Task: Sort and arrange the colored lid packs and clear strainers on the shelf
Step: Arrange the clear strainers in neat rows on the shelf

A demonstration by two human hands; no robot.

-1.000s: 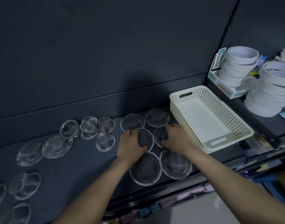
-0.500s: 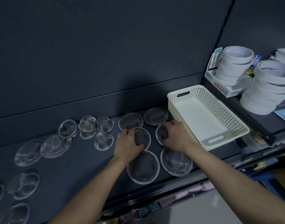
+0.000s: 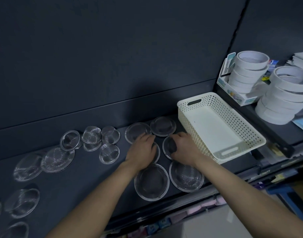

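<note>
Beneath left hand (image 3: 141, 152), middle strainer (image 3: 157, 150), right hand (image 3: 185, 148) gripping right strainer (image 3: 169, 146)

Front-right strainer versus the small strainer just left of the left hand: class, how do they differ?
The front-right strainer is clearly wider than the small strainer. The front-right strainer lies by the shelf's front edge; the small strainer lies farther back, left of the left hand. Both are round, meshed and unheld.
</note>
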